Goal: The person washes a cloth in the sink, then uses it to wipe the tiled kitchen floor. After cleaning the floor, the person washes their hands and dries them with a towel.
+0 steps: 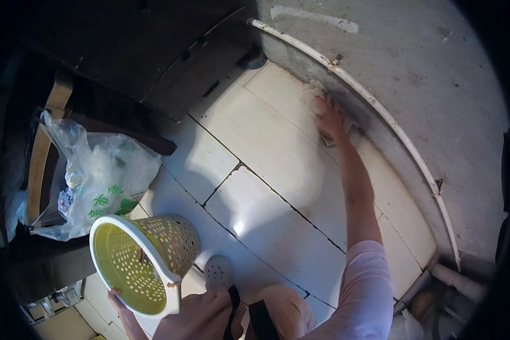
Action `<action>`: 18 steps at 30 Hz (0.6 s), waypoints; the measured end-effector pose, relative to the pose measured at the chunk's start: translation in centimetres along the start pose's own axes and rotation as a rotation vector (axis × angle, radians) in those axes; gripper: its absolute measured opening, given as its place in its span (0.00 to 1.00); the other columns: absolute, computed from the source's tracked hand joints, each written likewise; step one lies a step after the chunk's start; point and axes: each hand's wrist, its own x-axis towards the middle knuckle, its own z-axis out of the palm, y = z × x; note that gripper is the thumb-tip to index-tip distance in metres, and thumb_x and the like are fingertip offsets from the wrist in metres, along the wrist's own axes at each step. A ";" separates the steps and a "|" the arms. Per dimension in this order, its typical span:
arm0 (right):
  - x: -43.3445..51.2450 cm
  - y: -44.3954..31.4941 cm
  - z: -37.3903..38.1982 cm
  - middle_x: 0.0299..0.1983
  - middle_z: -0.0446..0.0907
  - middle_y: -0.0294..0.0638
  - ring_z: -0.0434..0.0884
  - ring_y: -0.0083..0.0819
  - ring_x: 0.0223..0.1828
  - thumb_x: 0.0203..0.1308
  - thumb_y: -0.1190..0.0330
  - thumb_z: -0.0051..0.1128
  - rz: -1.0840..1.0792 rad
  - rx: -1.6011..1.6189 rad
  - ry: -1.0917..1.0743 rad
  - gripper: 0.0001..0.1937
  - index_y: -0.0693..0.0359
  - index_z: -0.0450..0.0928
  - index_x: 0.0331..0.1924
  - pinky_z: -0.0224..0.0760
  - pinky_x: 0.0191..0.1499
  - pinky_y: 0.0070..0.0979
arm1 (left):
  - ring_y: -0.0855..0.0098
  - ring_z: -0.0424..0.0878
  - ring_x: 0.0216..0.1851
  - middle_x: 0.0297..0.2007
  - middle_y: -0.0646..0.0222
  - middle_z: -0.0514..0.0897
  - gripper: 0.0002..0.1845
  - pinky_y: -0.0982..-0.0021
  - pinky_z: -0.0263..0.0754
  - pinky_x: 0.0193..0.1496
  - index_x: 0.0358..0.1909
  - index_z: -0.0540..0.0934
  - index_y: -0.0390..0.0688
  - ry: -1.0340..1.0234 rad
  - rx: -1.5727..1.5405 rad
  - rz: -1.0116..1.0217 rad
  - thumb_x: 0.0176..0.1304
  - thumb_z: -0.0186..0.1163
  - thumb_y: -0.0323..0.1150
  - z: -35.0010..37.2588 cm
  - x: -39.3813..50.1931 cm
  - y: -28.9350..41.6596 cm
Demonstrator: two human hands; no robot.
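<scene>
My right hand [329, 117] presses on a crumpled pale cloth [314, 95] on the tiled floor [272, 119], close against the foot of the grey wall. Some of the cloth shows beyond my fingertips, and part lies under the palm. At the lower left, my left hand [118, 299] grips the rim side of a perforated plastic basket [172, 242] with a white rim and yellow-green inside. The basket is tilted, its mouth facing left and towards me. Something small and brown lies inside it, too unclear to name.
A clear plastic bag [110, 170] with green print hangs by a curved wooden piece [42, 157] at left. Dark furniture [174, 55] stands at upper left. A white pipe [378, 106] runs along the grey wall [420, 76]. A thicker pipe [457, 282] is at lower right.
</scene>
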 end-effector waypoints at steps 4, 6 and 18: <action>-1.7 -5.6 3.0 0.53 0.69 0.44 0.67 0.44 0.54 0.40 0.80 0.55 0.125 0.155 0.092 0.30 0.47 0.68 0.52 0.58 0.58 0.39 | 0.64 0.75 0.34 0.33 0.64 0.75 0.24 0.67 0.74 0.38 0.40 0.70 0.38 0.125 -0.090 -0.049 0.33 0.47 0.28 -0.3 0.1 -0.3; -6.0 -7.9 2.0 0.51 0.72 0.41 0.67 0.43 0.54 0.36 0.80 0.54 -0.051 0.352 -0.089 0.26 0.49 0.73 0.46 0.61 0.56 0.37 | 0.63 0.75 0.34 0.34 0.64 0.75 0.25 0.66 0.74 0.38 0.41 0.70 0.38 0.168 -0.121 -0.054 0.32 0.48 0.28 -0.3 0.1 -0.6; 6.2 -10.4 4.7 0.52 0.71 0.42 0.67 0.35 0.57 0.46 0.80 0.48 -0.059 0.314 0.062 0.25 0.53 0.69 0.52 0.57 0.59 0.33 | 0.70 0.71 0.28 0.28 0.70 0.72 0.21 0.70 0.71 0.34 0.38 0.70 0.42 0.307 -0.064 -0.014 0.35 0.47 0.26 0.3 -1.1 -1.0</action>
